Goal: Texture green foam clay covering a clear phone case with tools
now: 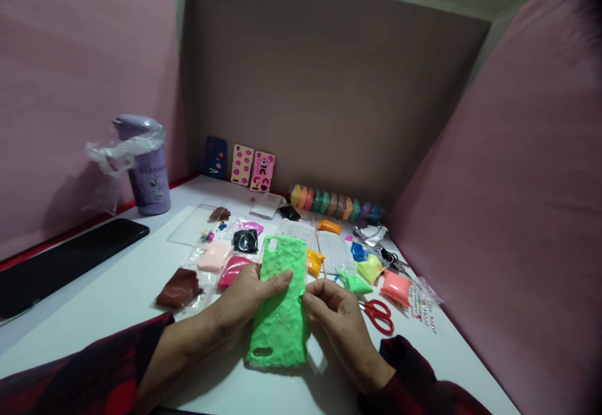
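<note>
A phone case (pixel 281 321) covered with bumpy bright green clay is held upright over the white table, its camera cutout at the upper left. My left hand (pixel 244 299) grips it from the left, thumb lying across the green surface and the other fingers hidden behind. At the right edge of the case, the thumb and index finger of my right hand (pixel 336 315) are pinched together against the clay. Whatever sits between those fingertips is too small to make out.
Red-handled scissors (pixel 379 316) lie beside my right hand. Clay packets, such as a brown one (pixel 179 289) and a coral one (pixel 396 288), surround the case. A purple bottle (pixel 149 177) and a black phone-like slab (pixel 70 264) are at the left. Decorated cases (pixel 242 165) lean against the back wall.
</note>
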Demonstrator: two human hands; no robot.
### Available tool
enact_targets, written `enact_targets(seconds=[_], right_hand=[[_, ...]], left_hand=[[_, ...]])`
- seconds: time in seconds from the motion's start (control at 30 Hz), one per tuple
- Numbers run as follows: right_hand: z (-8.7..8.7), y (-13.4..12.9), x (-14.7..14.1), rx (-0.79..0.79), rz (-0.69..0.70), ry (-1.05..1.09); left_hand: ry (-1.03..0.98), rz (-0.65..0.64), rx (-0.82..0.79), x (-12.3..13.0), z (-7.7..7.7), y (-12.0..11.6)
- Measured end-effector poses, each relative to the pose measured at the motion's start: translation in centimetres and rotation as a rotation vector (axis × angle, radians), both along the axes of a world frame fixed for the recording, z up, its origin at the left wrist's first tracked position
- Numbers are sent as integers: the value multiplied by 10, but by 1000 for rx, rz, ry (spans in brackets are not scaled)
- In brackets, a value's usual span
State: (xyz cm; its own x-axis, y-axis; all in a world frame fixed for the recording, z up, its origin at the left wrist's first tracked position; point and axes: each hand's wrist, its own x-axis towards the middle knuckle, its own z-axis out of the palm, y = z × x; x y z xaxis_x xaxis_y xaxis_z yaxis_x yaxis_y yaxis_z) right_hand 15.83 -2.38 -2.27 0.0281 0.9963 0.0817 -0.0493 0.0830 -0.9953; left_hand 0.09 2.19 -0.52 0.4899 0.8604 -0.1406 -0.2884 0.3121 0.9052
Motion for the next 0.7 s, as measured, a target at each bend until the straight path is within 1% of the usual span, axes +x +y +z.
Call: enact_targets(seconds=[0.3, 0.47, 0.7], right_hand=[[7, -3, 0, -12, 15, 10], [9, -4, 1, 46, 1, 5], [7, -4, 1, 14, 37, 32]], left_hand=[[-24, 10, -18, 2, 0, -1], [-46, -9, -28, 1, 2, 0], [-15, 26, -27, 0, 2, 0]])
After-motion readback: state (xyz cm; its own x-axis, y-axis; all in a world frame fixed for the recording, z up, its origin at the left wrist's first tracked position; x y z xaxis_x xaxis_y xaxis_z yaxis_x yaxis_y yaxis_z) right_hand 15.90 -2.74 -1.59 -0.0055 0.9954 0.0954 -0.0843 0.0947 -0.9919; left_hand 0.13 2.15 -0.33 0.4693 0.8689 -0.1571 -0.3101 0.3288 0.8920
